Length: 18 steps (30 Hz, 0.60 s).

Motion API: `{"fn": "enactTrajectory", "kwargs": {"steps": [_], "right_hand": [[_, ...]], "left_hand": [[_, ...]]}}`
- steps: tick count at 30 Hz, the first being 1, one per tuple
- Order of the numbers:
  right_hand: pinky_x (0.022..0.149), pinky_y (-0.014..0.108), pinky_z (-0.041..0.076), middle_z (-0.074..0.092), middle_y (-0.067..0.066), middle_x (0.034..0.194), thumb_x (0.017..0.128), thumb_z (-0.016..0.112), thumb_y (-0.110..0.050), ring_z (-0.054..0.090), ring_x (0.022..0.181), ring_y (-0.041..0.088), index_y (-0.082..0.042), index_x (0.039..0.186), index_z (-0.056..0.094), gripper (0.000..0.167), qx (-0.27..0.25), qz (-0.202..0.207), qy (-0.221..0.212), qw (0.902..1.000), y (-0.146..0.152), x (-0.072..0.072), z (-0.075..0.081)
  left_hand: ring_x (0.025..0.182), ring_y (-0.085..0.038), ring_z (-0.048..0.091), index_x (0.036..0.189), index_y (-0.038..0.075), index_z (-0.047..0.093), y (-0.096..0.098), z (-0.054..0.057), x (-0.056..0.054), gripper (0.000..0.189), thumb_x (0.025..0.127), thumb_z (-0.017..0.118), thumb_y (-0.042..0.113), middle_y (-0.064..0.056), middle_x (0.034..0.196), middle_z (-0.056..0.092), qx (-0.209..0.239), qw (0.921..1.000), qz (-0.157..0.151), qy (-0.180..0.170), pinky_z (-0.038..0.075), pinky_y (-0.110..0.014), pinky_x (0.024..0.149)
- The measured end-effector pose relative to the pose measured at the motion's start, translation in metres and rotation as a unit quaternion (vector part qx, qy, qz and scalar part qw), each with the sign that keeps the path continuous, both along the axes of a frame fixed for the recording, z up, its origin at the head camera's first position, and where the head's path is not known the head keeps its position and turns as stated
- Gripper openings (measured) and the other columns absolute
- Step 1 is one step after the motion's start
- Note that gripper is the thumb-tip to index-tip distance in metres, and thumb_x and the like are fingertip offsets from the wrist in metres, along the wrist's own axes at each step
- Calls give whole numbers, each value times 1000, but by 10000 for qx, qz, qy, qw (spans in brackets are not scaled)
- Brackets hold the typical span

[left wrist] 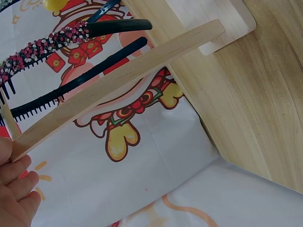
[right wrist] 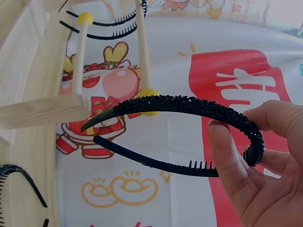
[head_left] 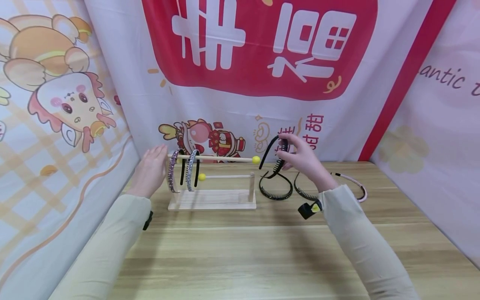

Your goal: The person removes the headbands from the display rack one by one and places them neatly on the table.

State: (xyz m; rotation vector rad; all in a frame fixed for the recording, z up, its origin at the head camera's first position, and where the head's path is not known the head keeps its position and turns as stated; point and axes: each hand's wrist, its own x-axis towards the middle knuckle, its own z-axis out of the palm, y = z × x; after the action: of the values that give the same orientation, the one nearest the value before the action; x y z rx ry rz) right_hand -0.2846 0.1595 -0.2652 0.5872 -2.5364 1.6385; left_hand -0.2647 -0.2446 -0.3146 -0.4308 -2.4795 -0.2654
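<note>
A black, glitter-studded headband (right wrist: 189, 103) with comb teeth is pinched between the thumb and fingers of my right hand (head_left: 298, 156). Its ends point left, close to the yellow ball (head_left: 256, 160) on the upper rod (head_left: 228, 158) of a wooden stand (head_left: 213, 200). A pink-and-dark beaded headband (head_left: 172, 171) and a silvery one (head_left: 190, 170) hang on that rod towards the left. My left hand (head_left: 151, 171) touches the top of the stand's left upright (left wrist: 118, 84); in the left wrist view only part of the hand shows, so its hold is unclear.
On the table (head_left: 225, 258) right of the stand lie a black toothed headband (head_left: 276, 196), another dark one (head_left: 305, 194) partly behind my right forearm, and a pink-and-black one (head_left: 352, 179). A lower rod (head_left: 226, 176) carries another yellow ball. A printed cloth (head_left: 258, 93) hangs behind.
</note>
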Motion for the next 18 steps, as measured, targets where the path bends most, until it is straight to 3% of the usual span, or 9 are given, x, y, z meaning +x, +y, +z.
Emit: {"fn": "enactTrajectory", "kwargs": {"steps": [18], "right_hand": [[64,36,57,33,17,141,87,62,-11,61,64,30,-11,140,36,59,393,-166,-349,9985,16,12,-36]], "left_hand": [[121,-45,38,127,-14,42,1,2,3,36,96,42,4,-30,131,41,-27,10000,-2,-23,21,-51,108]]}}
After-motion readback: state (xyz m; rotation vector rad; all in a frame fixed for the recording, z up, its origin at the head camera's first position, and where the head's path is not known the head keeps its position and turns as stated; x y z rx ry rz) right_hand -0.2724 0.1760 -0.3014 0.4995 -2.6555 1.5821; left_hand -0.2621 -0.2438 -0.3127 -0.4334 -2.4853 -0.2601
